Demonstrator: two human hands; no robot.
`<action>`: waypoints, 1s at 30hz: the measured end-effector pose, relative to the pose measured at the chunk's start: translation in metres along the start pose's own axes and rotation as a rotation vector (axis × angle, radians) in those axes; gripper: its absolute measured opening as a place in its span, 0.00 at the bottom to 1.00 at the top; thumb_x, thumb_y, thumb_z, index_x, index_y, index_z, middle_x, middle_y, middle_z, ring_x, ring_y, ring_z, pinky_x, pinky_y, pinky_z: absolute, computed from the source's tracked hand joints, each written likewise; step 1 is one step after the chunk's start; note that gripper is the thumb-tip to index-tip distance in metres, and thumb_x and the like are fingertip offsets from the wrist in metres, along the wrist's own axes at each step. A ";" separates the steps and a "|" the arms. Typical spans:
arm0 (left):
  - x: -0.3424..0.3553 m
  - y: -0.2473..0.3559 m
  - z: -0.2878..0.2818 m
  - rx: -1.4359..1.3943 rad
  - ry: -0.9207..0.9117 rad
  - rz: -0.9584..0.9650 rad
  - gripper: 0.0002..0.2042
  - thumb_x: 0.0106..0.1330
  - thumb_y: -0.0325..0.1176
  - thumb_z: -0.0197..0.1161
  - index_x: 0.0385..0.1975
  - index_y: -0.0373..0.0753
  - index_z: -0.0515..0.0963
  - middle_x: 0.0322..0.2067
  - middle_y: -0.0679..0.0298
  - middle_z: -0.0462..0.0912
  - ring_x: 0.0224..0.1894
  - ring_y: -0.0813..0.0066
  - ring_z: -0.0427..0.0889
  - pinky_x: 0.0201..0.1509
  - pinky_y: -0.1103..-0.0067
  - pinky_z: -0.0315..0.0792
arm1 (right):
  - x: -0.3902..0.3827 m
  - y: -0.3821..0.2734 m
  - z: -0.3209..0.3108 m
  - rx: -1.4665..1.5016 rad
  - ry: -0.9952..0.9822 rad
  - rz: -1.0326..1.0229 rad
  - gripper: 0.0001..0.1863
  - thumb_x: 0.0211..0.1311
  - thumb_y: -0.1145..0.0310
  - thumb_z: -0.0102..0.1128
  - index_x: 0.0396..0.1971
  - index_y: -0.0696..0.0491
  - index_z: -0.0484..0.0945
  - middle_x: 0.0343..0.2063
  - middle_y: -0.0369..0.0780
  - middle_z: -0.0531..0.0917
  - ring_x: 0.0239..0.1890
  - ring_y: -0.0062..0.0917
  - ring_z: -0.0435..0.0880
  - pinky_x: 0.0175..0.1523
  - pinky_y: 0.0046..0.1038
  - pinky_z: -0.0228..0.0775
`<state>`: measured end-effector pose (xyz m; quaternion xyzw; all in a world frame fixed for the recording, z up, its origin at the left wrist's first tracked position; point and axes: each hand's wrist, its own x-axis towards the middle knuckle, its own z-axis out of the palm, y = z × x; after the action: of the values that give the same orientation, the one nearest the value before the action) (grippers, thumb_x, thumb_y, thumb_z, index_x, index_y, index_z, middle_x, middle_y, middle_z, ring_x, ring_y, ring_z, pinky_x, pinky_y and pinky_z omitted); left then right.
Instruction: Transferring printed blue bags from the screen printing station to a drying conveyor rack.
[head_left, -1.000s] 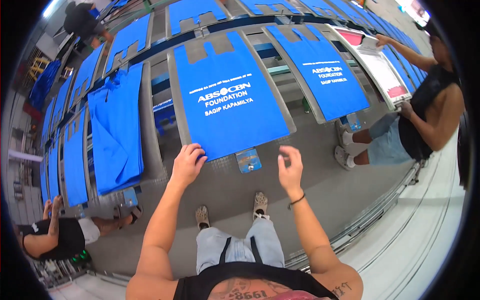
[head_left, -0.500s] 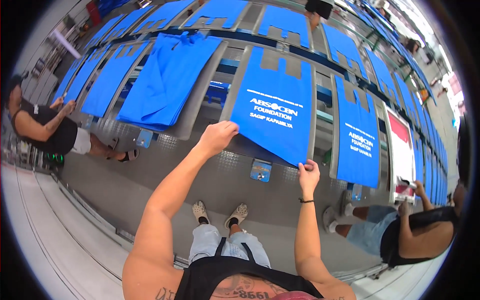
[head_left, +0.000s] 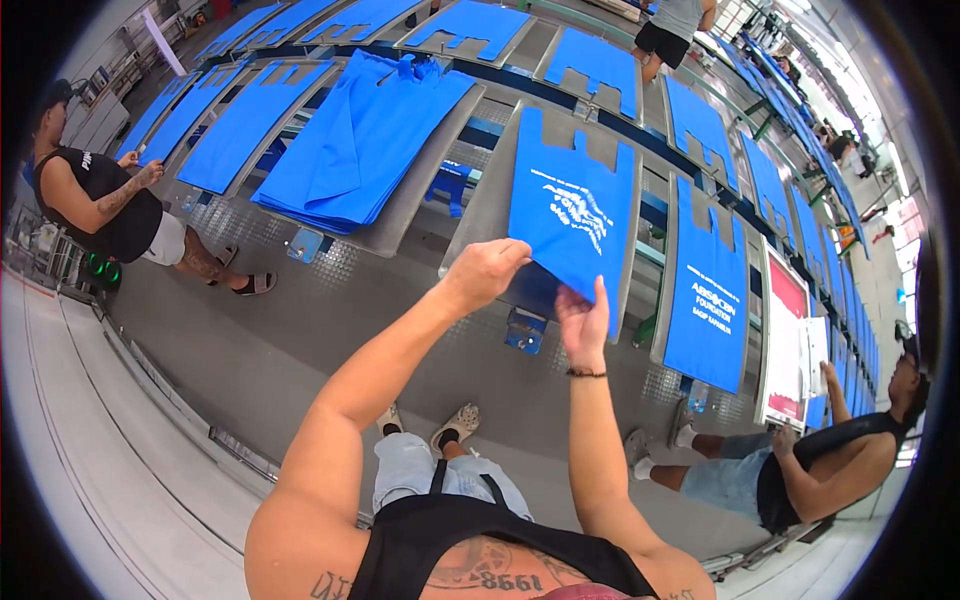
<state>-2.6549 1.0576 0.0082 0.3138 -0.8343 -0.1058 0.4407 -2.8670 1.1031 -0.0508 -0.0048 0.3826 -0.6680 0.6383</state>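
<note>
In front of me a blue non-woven bag point(head_left: 560, 185) with white print lies partly lifted off its grey board point(head_left: 478, 232). My left hand point(head_left: 490, 268) is closed on the bag's lower left corner, raised above the board. My right hand point(head_left: 582, 320), palm up, grips the lower edge farther right, thumb upward and fingers partly hidden by the fabric. The raised cloth is creased, bending the print. A heap of blue bags point(head_left: 350, 150) lies on the board to the left; another printed bag point(head_left: 705, 280) lies flat to the right.
Rows of boards with blue bags point(head_left: 465, 30) run along metal rails. A co-worker point(head_left: 100, 200) stands at left handling a bag; another point(head_left: 830, 460) at right holds a white-framed printing screen point(head_left: 785, 340). A third person point(head_left: 670, 35) stands beyond the far row.
Both hands have taken hold of the bag's lower edge and lifted it, drawing closer together and creasing it. The view has shifted, and more of the left co-worker shows.
</note>
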 end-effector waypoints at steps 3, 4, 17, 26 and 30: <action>-0.016 0.032 0.005 -0.037 0.046 0.027 0.04 0.60 0.25 0.63 0.33 0.37 0.76 0.32 0.58 0.83 0.33 0.58 0.84 0.35 0.69 0.78 | 0.003 -0.019 -0.002 -0.195 0.044 -0.544 0.15 0.61 0.75 0.59 0.46 0.56 0.69 0.41 0.38 0.78 0.37 0.22 0.78 0.40 0.26 0.75; -0.026 0.044 0.007 -0.037 0.034 -0.008 0.04 0.60 0.25 0.64 0.33 0.37 0.76 0.31 0.59 0.83 0.32 0.59 0.84 0.34 0.70 0.78 | -0.009 -0.026 -0.004 -0.231 0.024 -0.621 0.18 0.60 0.78 0.59 0.49 0.55 0.67 0.43 0.38 0.77 0.39 0.22 0.78 0.42 0.25 0.74; -0.137 0.159 -0.044 -0.716 -0.430 -0.186 0.22 0.59 0.31 0.68 0.55 0.40 0.73 0.45 0.60 0.81 0.32 0.69 0.82 0.37 0.75 0.79 | -0.388 -0.204 -0.039 -0.629 0.127 -0.924 0.41 0.47 0.67 0.56 0.66 0.62 0.58 0.61 0.49 0.69 0.61 0.37 0.71 0.67 0.35 0.59; -0.137 0.127 -0.007 -0.833 -0.750 -0.257 0.29 0.60 0.34 0.67 0.62 0.43 0.67 0.52 0.57 0.78 0.31 0.68 0.80 0.40 0.73 0.77 | -0.381 -0.156 -0.069 -1.523 0.086 -0.056 0.42 0.44 0.81 0.54 0.67 0.62 0.57 0.55 0.44 0.75 0.54 0.26 0.74 0.60 0.26 0.65; -0.107 0.142 0.058 -0.941 -0.735 -0.217 0.39 0.54 0.27 0.68 0.68 0.47 0.59 0.61 0.56 0.69 0.35 0.68 0.79 0.43 0.73 0.76 | -0.296 -0.103 -0.064 -1.752 -0.186 0.291 0.44 0.43 0.81 0.52 0.68 0.49 0.61 0.30 0.36 0.79 0.30 0.18 0.71 0.39 0.23 0.68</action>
<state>-2.7183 1.2283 -0.0330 0.1116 -0.7587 -0.6092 0.2020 -2.9315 1.3780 0.1002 -0.4964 0.6991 -0.0452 0.5126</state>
